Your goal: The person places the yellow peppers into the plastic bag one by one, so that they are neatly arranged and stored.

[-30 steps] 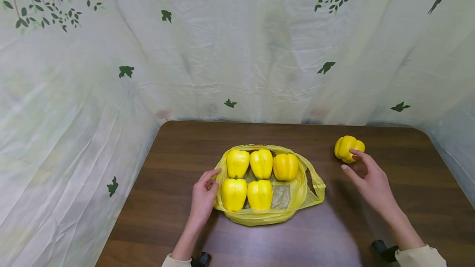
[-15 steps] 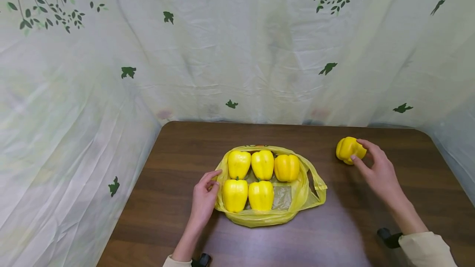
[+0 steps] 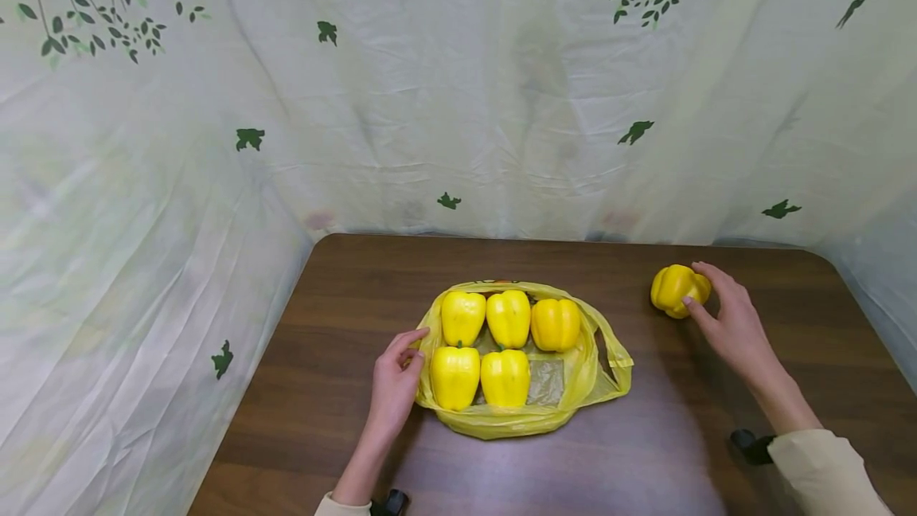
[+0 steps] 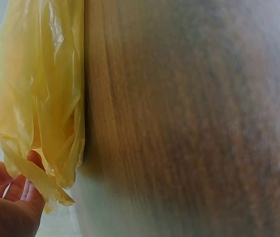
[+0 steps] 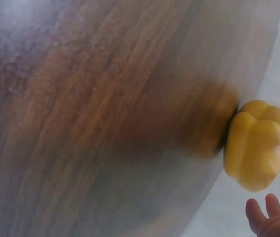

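A yellow plastic bag [image 3: 501, 423] lies spread on the table with its mouth wide. Several yellow bell peppers [image 3: 509, 318] sit inside in two rows. At the bag's left rim, my left hand [image 3: 392, 379] holds the plastic; in the left wrist view a strip of the bag passes between its fingers. One more bell pepper [image 3: 673, 293] rests on the table at the back right. My right hand [image 3: 734, 333] is beside that pepper, thumb and index finger spread at its right side. In the right wrist view, the visible fingertips [image 5: 255, 211] stand apart from the pepper [image 5: 258, 145].
The brown wooden table [image 3: 344, 285] ends at a pale leaf-print cloth [image 3: 487, 118] behind and on both sides. A bag handle loop [image 3: 618, 365] sticks out toward the right. In the bag's front right part, bare film shows beside the peppers.
My right hand has moved slightly right and away, its index finger going from the loose pepper's front to its right side. Left hand, bag and peppers stay put.
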A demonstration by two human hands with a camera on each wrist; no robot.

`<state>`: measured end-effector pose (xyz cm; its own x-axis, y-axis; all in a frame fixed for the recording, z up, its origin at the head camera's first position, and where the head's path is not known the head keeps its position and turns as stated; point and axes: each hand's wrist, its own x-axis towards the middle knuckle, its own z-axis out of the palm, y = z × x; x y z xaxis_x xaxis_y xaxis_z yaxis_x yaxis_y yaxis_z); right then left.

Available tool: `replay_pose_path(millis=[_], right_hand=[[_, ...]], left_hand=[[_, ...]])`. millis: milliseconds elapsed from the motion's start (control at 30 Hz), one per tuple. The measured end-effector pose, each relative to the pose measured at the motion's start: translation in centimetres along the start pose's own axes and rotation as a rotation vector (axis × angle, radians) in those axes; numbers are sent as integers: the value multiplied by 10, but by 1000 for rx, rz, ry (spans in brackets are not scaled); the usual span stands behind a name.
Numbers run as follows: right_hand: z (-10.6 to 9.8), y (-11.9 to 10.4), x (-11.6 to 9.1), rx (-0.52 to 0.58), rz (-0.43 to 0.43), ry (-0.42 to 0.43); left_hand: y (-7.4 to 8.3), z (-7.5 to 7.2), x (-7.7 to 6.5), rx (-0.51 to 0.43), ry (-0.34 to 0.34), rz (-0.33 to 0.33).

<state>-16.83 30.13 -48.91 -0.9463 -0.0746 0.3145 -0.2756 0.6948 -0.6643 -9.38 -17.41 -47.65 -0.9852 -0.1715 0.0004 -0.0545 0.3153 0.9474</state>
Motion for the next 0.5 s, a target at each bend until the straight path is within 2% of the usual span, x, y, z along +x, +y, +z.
replay_pose_path(millis=[133, 233, 300, 500], right_hand=[[1, 5, 2, 25, 47, -10], [2, 8, 2, 40, 106, -34], [3, 9, 2, 43, 137, -50], [5, 12, 4, 47, 177, -69]], left_hand=[[10, -2, -3, 11, -4, -1], [10, -1, -4, 6, 2, -1], [4, -1, -2, 10, 5, 6], [5, 0, -2, 20, 14, 3]])
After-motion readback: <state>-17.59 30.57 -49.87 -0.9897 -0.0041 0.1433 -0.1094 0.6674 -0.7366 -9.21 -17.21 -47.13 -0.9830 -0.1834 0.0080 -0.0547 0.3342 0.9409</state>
